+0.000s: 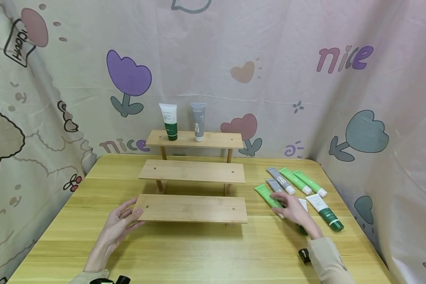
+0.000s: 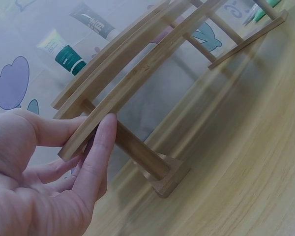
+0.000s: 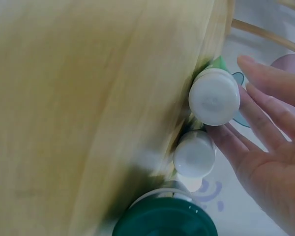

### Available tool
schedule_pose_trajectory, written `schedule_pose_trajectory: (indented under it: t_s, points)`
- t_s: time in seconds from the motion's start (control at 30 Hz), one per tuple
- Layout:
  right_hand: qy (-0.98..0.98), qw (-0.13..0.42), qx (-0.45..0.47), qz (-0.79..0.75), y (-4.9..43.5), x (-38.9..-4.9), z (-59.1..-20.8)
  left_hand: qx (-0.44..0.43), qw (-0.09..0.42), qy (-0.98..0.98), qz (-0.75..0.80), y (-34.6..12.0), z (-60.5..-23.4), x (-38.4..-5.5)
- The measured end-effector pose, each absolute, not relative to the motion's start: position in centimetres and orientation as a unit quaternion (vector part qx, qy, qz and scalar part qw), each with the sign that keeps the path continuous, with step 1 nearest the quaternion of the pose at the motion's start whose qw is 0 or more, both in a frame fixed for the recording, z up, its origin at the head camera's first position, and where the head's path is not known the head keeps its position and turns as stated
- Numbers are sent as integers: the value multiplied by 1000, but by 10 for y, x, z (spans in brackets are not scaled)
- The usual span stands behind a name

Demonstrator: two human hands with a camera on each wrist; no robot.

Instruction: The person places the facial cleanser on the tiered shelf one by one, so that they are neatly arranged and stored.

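My left hand (image 1: pixel 118 227) pinches the left end of the lowest board (image 1: pixel 193 209) of a three-step wooden display stand. In the left wrist view the thumb and fingers (image 2: pixel 101 147) lie on either side of that board's end. My right hand (image 1: pixel 295 211) is over the tubes at the right, its fingers beside the nearest green squeeze tube (image 1: pixel 266 195). The right wrist view shows that hand's fingers extended, close against a white cap (image 3: pixel 214 97). A grey tube (image 1: pixel 274 184) and a white-and-green tube (image 1: pixel 303 204) are partly hidden by this hand.
A white-and-green tube (image 1: pixel 169 122) and a grey tube (image 1: pixel 198 122) stand upright on the top board (image 1: pixel 220 139). Further back at the right lie another grey tube (image 1: pixel 282 181), two green tubes (image 1: pixel 294 180) and a white-and-green tube (image 1: pixel 324 213). A patterned curtain (image 1: pixel 269 94) surrounds the table.
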State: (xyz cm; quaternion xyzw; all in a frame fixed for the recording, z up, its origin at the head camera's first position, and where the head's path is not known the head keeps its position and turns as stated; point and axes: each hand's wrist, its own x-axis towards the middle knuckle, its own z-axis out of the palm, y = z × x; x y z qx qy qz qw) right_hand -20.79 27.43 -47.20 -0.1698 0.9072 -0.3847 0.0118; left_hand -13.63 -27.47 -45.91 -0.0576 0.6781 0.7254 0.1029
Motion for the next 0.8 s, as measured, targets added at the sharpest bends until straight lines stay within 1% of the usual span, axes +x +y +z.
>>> schedule_pose_trajectory:
  t_s: [0.2,0.5,0.6,0.8]
  points:
    - [910,10,-137,-391,269,-211,-470,-58,97,687,717,-275,-459,-137]
    - [930,-35,-104,-352,260,-216,-470,-58,97,685,719,-276,-459,-139]
    - [934,-32,-100,-340,260,-217,-470,-59,98,688,717,-276,-459,-138]
    - [941,-6,-98,-323,260,-218,-471,-59,99,689,716,-275,-459,-138]
